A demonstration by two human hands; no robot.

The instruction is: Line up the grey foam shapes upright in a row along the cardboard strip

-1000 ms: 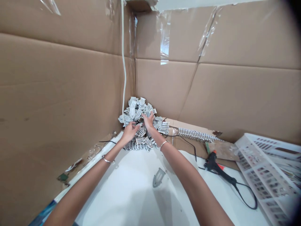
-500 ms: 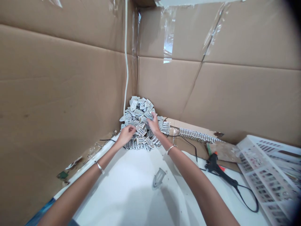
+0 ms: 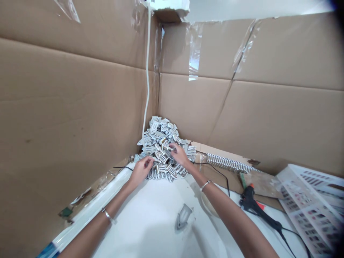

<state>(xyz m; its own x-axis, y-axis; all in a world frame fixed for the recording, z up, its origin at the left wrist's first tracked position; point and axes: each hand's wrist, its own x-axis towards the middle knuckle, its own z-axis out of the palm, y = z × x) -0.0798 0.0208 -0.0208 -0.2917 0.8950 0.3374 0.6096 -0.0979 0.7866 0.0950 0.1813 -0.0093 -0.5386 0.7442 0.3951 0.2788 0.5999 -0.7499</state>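
A heap of small grey, shield-shaped flat pieces (image 3: 161,138) fills the far corner of the white table (image 3: 150,222), against the cardboard walls. My left hand (image 3: 141,170) rests at the heap's near left edge with its fingers curled on a piece. My right hand (image 3: 179,154) lies on the heap's right side, fingers bent around pieces there. One more grey piece (image 3: 183,216) lies alone on the table between my forearms. A thin bangle sits on each wrist.
Tall cardboard walls (image 3: 67,107) enclose the table on the left and behind. A white cord (image 3: 146,82) hangs down the corner. A row of stacked pieces (image 3: 228,163), a black glue gun (image 3: 251,204) with cable and a white plastic crate (image 3: 311,204) stand at right.
Both hands have drawn back from the upper part of the heap to its near edge. The view has shifted slightly; the heap and the single piece stay put.
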